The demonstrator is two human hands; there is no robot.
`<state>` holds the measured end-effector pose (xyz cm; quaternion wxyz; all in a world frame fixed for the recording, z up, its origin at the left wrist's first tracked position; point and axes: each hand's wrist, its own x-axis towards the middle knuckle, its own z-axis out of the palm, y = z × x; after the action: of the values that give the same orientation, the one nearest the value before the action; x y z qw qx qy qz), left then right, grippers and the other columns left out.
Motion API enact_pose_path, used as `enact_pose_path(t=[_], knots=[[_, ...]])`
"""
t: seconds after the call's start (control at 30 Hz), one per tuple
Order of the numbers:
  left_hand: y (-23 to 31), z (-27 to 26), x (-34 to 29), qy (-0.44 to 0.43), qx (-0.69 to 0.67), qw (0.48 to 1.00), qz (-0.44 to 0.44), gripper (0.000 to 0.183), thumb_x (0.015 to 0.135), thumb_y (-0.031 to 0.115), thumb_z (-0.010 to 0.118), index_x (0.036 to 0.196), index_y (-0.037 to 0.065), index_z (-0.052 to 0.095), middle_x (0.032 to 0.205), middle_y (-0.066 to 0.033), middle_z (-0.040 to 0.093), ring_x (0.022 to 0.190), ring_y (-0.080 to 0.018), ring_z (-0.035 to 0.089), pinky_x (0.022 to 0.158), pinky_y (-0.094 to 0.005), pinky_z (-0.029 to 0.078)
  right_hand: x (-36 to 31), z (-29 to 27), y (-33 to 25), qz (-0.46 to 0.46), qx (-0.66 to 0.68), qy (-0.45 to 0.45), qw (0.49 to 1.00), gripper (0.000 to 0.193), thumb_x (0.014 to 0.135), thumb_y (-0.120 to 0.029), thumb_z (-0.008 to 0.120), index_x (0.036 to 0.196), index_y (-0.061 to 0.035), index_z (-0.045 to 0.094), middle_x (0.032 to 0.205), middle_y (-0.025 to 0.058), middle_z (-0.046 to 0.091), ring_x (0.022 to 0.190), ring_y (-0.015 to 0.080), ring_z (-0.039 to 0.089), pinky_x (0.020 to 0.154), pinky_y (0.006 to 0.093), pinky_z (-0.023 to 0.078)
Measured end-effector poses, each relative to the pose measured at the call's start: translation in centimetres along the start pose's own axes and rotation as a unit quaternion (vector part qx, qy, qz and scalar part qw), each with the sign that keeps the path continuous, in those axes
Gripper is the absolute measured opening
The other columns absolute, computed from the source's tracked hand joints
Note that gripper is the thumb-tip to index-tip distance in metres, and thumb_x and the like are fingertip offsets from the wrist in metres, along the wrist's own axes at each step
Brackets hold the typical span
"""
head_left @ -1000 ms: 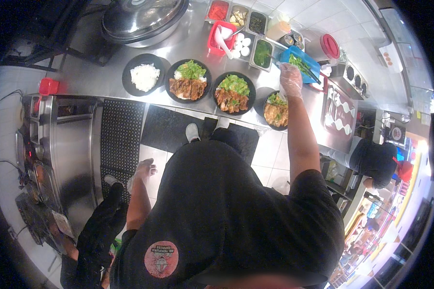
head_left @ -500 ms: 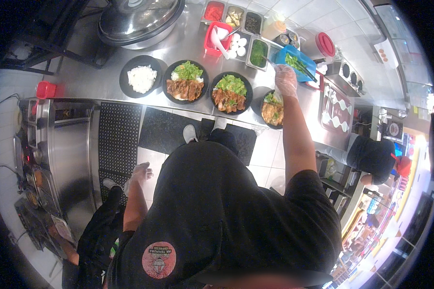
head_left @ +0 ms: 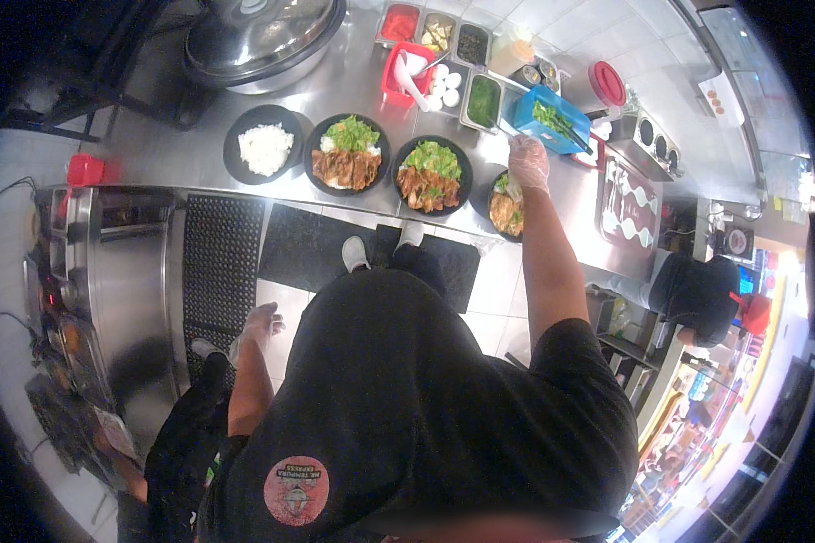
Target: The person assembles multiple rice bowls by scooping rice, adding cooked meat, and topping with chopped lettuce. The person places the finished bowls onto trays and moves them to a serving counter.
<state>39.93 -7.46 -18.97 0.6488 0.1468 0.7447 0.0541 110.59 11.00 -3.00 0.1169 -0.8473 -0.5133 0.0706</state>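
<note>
Counter lined with four dark bowls, the right hand near the fourth

The person's right hand, in a clear plastic glove, is by the upper right side of the fourth bowl, close to the counter's front edge. Its fingers are bent inward; whether they grip anything cannot be told. Hand and wrist hide part of that bowl, where browned food and some green leaves show. The left hand, gloved too, hangs low over the floor, well away from the counter, its fingers loosely curled and nothing visible in them.

To the left of the fourth bowl stand the other three: the third bowl and the second bowl carry sliced brown meat with leafy greens, and the first bowl holds a mound of white rice.

Just beyond the right hand sits a blue bin of green leaves. Beside it are a metal pan of chopped greens, some white eggs, and a red container with a white ladle in it.
</note>
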Motion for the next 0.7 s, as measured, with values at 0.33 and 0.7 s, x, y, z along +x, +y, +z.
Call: enact_pose_path(t=[0.33,0.7], knots=[[0.3,0.0,-1.2,-0.011,-0.008,1.000,0.007,0.042,0.099,0.031,0.063,0.130,0.002,0.060,0.097,-0.0142,0.066,0.061,-0.0198,0.060,0.050,-0.0296,0.045,-1.4,-2.5,-1.9,0.009,0.073,0.046,0.996,0.032,0.098,-0.034,0.057,0.107,-0.0078,0.074,0.105,0.0236,0.070,0.100,0.0429,0.066,0.090,0.0490,0.050],[-1.5,0.0,0.1,-0.019,-0.031,0.999,0.028,0.045,0.094,0.035,0.069,0.128,0.007,0.061,0.106,-0.0166,0.069,0.073,-0.0284,0.066,0.069,-0.0406,0.057,-9.5,-8.2,-15.7,-0.186,0.169,-0.022,0.968,0.028,0.096,-0.028,0.063,0.107,-0.0046,0.075,0.104,0.0184,0.073,0.102,0.0351,0.068,0.092,0.0428,0.051]])
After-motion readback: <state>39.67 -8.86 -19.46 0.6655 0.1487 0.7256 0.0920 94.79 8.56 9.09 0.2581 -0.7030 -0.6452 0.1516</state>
